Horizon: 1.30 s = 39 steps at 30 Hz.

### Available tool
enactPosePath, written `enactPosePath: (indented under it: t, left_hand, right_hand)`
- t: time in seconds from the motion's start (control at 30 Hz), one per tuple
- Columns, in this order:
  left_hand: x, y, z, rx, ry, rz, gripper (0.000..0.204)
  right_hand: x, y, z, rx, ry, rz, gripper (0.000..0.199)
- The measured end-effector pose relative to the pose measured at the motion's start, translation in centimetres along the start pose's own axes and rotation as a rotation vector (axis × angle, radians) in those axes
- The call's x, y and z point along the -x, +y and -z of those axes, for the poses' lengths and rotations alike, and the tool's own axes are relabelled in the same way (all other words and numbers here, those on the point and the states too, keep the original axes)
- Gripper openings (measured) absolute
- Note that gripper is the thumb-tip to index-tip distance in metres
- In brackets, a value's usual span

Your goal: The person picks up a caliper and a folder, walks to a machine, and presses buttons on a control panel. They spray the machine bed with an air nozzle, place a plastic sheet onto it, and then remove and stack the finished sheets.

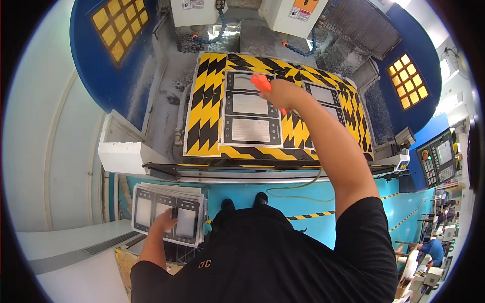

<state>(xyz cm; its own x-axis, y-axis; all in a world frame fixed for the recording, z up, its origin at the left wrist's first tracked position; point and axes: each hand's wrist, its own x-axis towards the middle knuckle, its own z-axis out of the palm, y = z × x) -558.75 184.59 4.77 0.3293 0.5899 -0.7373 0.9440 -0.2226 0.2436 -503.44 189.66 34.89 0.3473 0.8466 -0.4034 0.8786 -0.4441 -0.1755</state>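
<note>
My right hand (284, 96) is wrapped round an orange air blow gun (261, 82), held over the machine bed with its thin nozzle pointing left. Below it, a black-framed panel sheet (251, 130) with pale windows lies on a bed (204, 121) covered in yellow and black striped tape. A second panel sheet (322, 94) is on the right half of the bed, partly hidden by my forearm. At the lower left, my left hand (164, 221) rests on a stack of similar panel sheets (144, 212), fingers stretched across the top one.
Two white machine heads (290, 17) with blue coolant hoses (303, 52) hang beyond the bed. Blue guards with yellow windows stand on both sides. A control panel (437, 159) is at the right. A thin hose (298, 198) trails over the turquoise floor. People work at far-right benches.
</note>
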Motion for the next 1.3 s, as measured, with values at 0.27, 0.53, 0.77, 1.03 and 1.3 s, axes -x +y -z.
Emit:
enactPosePath:
  t: [0.27,0.53,0.77,1.03,1.3]
  left_hand:
    - [0.6,0.4,0.2,0.049,-0.021,0.015,0.078]
    - [0.2,0.8,0.5,0.037,-0.034,0.009,0.076]
    - [-0.5,0.1,0.1,0.026,0.001,-0.002,0.081]
    - [-0.2,1.0,0.8,0.036,-0.01,0.012,0.081]
    - [-0.1,1.6,1.7,0.05,-0.053,0.084,0.075]
  right_hand:
    - [-3.2,3.6,-0.4,-0.021,0.085,0.001,0.048]
    - [-0.2,11.5,1.7,-0.027,-0.016,-0.213,0.044]
    - [-2.7,6.7,1.4,-0.136,0.059,-0.105,0.05]
    - [-2.5,5.5,0.0,-0.04,0.151,-0.069,0.053]
    - [12.1,11.4,-3.8,0.174,0.239,-0.086,0.043]
